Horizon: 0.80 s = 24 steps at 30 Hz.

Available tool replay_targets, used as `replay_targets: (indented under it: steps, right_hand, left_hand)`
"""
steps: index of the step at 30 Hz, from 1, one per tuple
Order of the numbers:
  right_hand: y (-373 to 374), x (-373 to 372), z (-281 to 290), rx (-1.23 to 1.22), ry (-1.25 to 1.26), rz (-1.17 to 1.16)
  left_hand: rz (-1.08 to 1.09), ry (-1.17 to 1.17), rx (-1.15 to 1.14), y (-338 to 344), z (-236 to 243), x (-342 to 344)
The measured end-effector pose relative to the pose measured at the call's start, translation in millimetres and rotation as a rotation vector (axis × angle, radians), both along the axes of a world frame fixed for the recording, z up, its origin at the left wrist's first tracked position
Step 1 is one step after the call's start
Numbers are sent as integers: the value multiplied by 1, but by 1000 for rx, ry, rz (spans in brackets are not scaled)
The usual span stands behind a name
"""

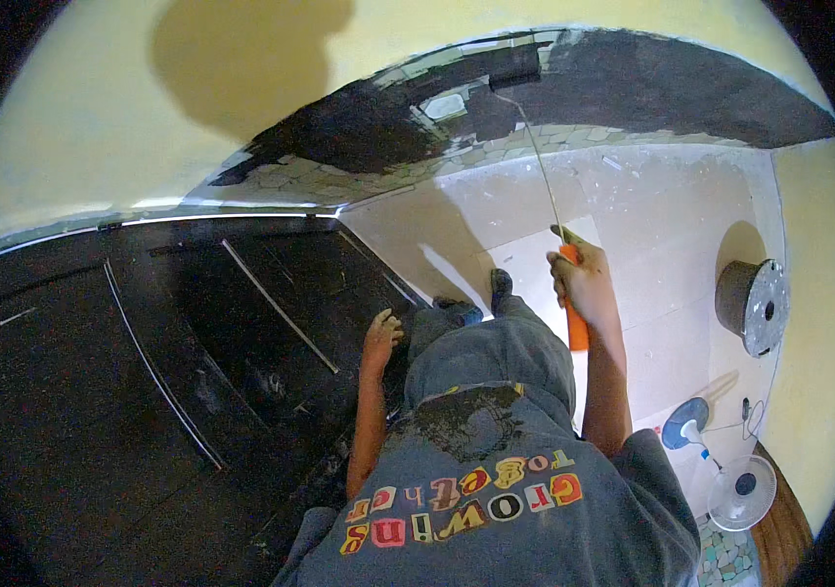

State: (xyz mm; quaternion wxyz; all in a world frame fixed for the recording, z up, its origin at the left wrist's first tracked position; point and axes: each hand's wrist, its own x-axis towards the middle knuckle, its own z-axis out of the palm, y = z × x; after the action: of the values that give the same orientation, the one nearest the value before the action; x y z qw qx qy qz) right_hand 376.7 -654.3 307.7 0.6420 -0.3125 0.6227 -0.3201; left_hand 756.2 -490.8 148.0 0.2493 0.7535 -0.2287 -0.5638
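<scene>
My right hand (586,279) is closed around the orange handle of a paint roller (577,333). From the handle a long thin metal rod reaches forward to the dark roller head, which is against the lower wall. Black paint (369,132) covers much of the wall's lower band. Bits of a pale stone-patterned surface (329,174) show along its lower edge, and a light patch (445,106) is left of the roller head. My left hand (383,338) hangs at my left side with loosely bent fingers, holding nothing and apart from other things.
Large dark panels with pale strips (281,308) lie to the left. On the pale tiled floor (633,245), a spool-like drum (755,305) stands by the right wall. A fan (742,492) with a cable stands at the lower right, near a brown wooden edge (779,519).
</scene>
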Motion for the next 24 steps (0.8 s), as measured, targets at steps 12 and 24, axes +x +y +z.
replay_targets:
  steps: [12,24]
  right_hand:
    - [-12,15,-33,-62,-17,47]
    - [-6,26,-16,-63,20,107]
  left_hand:
    - [7,-30,-21,15,5,-6]
    - [5,-5,5,26,-9,5]
